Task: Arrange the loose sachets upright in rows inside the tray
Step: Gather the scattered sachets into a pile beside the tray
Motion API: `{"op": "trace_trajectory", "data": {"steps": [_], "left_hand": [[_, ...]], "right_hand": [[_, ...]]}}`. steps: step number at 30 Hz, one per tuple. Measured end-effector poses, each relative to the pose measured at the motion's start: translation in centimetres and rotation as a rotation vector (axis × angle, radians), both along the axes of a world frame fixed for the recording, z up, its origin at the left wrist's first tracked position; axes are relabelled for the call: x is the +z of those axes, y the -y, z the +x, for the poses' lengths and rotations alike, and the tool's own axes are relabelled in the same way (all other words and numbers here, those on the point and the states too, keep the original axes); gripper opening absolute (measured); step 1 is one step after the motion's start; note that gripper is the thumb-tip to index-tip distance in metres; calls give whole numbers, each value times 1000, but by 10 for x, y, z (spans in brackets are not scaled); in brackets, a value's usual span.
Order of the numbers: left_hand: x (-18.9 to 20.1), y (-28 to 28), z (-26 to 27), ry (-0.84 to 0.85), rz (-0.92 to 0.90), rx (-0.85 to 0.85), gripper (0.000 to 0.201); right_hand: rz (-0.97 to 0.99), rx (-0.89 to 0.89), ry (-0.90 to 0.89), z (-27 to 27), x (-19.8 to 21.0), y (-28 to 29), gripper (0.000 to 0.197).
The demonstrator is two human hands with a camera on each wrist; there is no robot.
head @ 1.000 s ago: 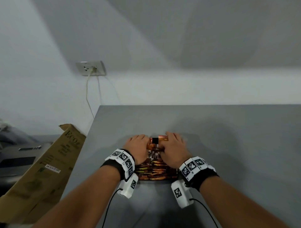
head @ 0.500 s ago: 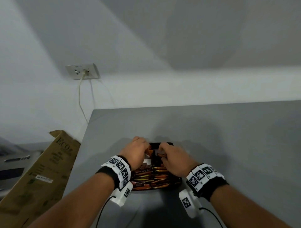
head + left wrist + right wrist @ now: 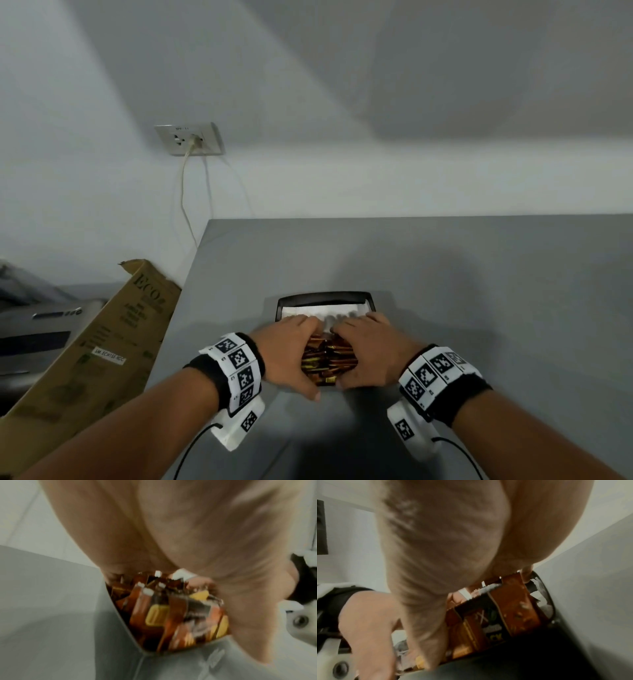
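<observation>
A bunch of orange and brown sachets [image 3: 328, 356] stands packed in the near part of a black tray [image 3: 323, 296] on the grey table. My left hand [image 3: 290, 351] clasps the bunch from the left and my right hand [image 3: 370, 353] from the right. On each hand the fingers reach round the far side and the thumb round the near side. The tray's far end shows white paper lining [image 3: 322, 311]. Under my palm in the left wrist view the sachets [image 3: 171, 615] stand on end. The right wrist view shows the sachets [image 3: 498, 615] against the tray rim [image 3: 551, 601].
The grey table [image 3: 479, 291] stretches to the right and back to a white wall. A wall socket [image 3: 188, 138] with a hanging cable is at the back left. A cardboard box [image 3: 113, 335] leans beside the table's left edge, by a grey machine [image 3: 41, 329].
Both hands have drawn back from the tray's far end to its near part and now clasp the whole bunch. The far end with its white lining has come into sight.
</observation>
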State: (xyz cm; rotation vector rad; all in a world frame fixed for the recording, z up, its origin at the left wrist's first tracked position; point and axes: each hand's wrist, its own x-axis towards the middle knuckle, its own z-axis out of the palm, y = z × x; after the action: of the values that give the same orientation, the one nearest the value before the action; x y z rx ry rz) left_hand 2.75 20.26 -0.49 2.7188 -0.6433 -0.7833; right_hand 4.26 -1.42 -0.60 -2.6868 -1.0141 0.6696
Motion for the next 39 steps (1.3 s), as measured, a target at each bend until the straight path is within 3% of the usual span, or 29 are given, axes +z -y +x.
{"op": "trace_trajectory", "data": {"steps": [3,9,15,20,28,36,39], "left_hand": [[-7,1,-4,37,-23,6,101],[-8,3,3,29,-31,42,97],[-9,12,3,147,58,43,91],[-5,14,-1,216,33,66,76],[10,13,10,239,-18,67,70],[-12,11,-6,260,-18,2,78],[-14,8,-13,274,-60,1,89]], "right_hand": [[18,-25,-24,0,-4,0,69],[68,-152,-2,-6,-11,-5,87],[-3,-176,-18,-3,-10,-14,79],[28,-165,1,-2,-8,-12,69],[91,-184,72,7,6,-7,62],[87,-129,82,-13,-12,-8,78],[55,-89,111,-16,-15,-6,89]]}}
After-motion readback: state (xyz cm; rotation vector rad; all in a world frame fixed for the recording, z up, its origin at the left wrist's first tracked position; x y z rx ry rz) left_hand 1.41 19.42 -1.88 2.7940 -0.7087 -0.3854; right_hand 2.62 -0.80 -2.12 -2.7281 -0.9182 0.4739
